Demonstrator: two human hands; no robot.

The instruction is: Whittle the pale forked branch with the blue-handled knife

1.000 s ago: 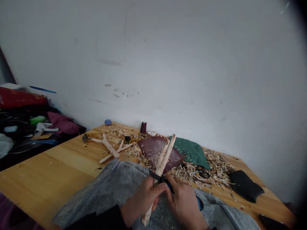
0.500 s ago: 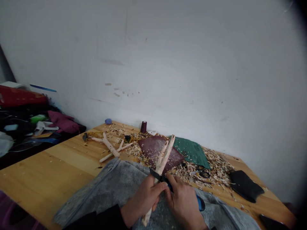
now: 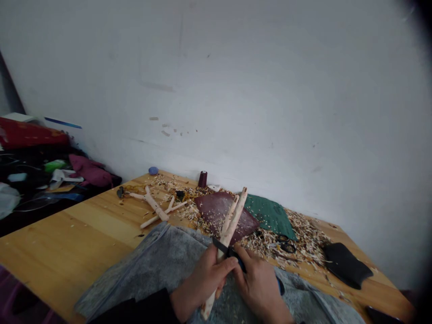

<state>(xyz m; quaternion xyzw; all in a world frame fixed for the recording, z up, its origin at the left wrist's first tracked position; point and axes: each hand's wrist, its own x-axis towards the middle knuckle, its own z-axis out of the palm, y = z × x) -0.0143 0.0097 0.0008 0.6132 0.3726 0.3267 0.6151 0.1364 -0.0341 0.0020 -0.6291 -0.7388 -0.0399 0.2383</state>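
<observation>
A pale, peeled forked branch (image 3: 230,225) slants up from my left hand (image 3: 204,280), whose fingers wrap round its lower part. My right hand (image 3: 258,281) grips the dark and blue handle of a knife (image 3: 220,245). The knife's dark blade lies across the branch just above my left hand. My left thumb reaches over to the knife near my right fingers. Under both hands a grey cloth (image 3: 151,265) is spread over the table edge.
On the wooden table (image 3: 74,243) lie more peeled forked branches (image 3: 155,207), a maroon sheet (image 3: 216,209), a green sheet (image 3: 270,213) and scissors (image 3: 286,245) among wood shavings (image 3: 307,229). A thread spool (image 3: 202,179) stands near the wall. A black flat piece (image 3: 347,264) lies right.
The branch and both hands have barely shifted; the knife blade stays across the branch at nearly the same spot. Less of the blue handle end shows beside my right hand.
</observation>
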